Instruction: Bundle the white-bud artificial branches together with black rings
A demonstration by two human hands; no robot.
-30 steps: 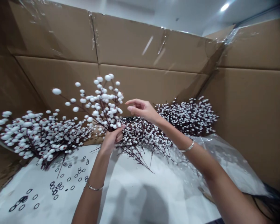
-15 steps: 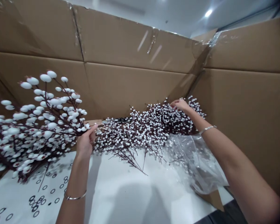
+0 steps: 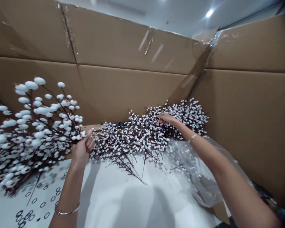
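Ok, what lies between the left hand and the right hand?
In the head view, a heap of white-berried stems fills the stretch between the left hand and the right hand.

A bunch of berry stems [image 3: 49, 110] is seated in the left hand [image 3: 82, 148], extending to its left. Below the bunch, left of this hand, a stem pile [image 3: 35, 158] rests on the desk [image 3: 109, 199]. Loose rings [image 3: 42, 205] lie before that pile, left of the left forearm. A long stem heap [image 3: 133, 136] spans from the left hand to beyond the right hand [image 3: 165, 118]. A plastic bag [image 3: 204, 180] lies before and right of the right hand, partly beneath its forearm. A rear cardboard panel [image 3: 133, 85] stands behind both hands; a side cardboard panel [image 3: 247, 110] stands right of the right hand.
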